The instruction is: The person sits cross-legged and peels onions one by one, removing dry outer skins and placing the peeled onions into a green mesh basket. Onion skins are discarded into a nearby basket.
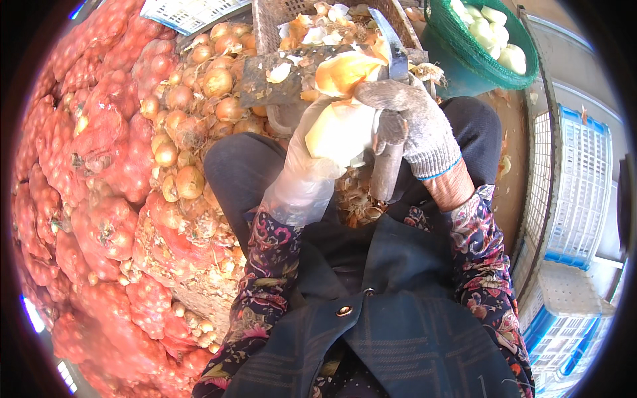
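My left hand (314,149), in a translucent plastic glove, is closed around a partly peeled onion (341,132) whose flesh shows pale and glossy. A flap of orange onion skin (346,72) stands away from its far side. My right hand (410,112), in a grey knit glove, grips the wooden handle (385,171) of a knife; its curved metal blade (390,42) points away from me. The right thumb presses the skin where it meets the onion. Below both hands is a worn, dark board (268,82) with scraps of skin on it.
Unpeeled onions (217,82) lie heaped to the left, beside red mesh sacks (107,134) of onions. A plastic crate (264,25) beyond the board holds skins. Peeled onions (511,58) fill a green mesh-lined bucket (450,74) at right, near white and blue crates (580,184).
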`<action>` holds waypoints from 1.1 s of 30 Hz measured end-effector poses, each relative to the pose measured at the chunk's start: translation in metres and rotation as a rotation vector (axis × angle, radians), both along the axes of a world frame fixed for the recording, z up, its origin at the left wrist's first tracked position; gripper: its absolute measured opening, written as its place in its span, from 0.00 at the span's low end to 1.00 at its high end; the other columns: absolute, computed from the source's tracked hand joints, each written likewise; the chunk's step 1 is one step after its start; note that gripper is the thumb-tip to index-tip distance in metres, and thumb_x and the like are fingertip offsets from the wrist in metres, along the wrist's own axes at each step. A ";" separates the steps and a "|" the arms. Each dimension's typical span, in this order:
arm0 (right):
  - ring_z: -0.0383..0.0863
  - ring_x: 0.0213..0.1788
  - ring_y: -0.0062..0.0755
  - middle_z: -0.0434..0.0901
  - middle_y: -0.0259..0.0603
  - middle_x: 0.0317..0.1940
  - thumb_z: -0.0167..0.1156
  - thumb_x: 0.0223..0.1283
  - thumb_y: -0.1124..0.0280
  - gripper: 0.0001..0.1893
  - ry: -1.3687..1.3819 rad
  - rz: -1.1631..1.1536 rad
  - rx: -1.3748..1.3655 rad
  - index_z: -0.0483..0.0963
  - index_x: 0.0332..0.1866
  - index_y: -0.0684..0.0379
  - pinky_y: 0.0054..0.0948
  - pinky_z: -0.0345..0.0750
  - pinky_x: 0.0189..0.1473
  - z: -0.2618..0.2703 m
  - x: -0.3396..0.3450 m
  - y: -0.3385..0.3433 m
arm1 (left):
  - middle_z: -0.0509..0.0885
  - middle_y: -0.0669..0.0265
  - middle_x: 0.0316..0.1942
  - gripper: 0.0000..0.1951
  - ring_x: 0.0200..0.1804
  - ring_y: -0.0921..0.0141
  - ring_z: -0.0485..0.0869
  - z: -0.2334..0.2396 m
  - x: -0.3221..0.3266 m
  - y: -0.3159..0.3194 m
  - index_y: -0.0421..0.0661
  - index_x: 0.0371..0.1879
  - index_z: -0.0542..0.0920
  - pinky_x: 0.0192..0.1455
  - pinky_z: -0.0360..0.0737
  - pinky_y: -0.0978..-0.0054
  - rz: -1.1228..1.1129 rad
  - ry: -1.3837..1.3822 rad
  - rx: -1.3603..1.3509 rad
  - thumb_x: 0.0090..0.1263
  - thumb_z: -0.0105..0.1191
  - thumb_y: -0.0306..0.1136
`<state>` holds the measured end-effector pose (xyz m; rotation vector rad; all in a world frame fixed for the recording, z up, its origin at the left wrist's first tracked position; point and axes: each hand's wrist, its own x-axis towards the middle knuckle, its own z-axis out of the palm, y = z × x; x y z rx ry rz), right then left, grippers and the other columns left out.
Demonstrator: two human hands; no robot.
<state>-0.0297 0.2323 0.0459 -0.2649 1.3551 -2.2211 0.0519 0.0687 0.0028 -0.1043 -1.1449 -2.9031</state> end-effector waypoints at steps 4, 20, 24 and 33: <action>0.86 0.35 0.20 0.88 0.36 0.37 0.68 0.68 0.73 0.10 -0.014 -0.034 -0.067 0.85 0.47 0.68 0.22 0.82 0.37 -0.004 0.004 0.002 | 0.80 0.57 0.66 0.49 0.60 0.66 0.84 0.000 -0.008 -0.019 0.39 0.79 0.62 0.62 0.84 0.66 -0.229 0.105 -0.134 0.58 0.75 0.32; 0.87 0.52 0.32 0.85 0.42 0.50 0.69 0.68 0.71 0.18 0.350 -0.161 0.004 0.79 0.58 0.66 0.30 0.84 0.56 0.016 0.023 0.001 | 0.77 0.51 0.71 0.53 0.72 0.59 0.79 0.008 -0.004 -0.015 0.35 0.76 0.65 0.68 0.83 0.61 -0.235 0.087 -0.091 0.47 0.78 0.33; 0.86 0.55 0.34 0.86 0.44 0.55 0.60 0.73 0.72 0.16 0.406 -0.285 -0.133 0.79 0.61 0.67 0.30 0.82 0.61 0.028 0.013 -0.009 | 0.78 0.53 0.70 0.53 0.66 0.61 0.83 0.008 0.006 -0.020 0.37 0.77 0.65 0.62 0.86 0.66 -0.224 0.133 0.015 0.50 0.79 0.37; 0.85 0.30 0.31 0.85 0.43 0.33 0.61 0.71 0.61 0.16 0.500 -0.446 0.666 0.80 0.47 0.66 0.27 0.83 0.35 0.092 -0.078 0.017 | 0.81 0.53 0.65 0.39 0.62 0.57 0.84 0.015 0.027 -0.026 0.39 0.75 0.68 0.60 0.86 0.57 0.022 -0.167 0.195 0.64 0.69 0.36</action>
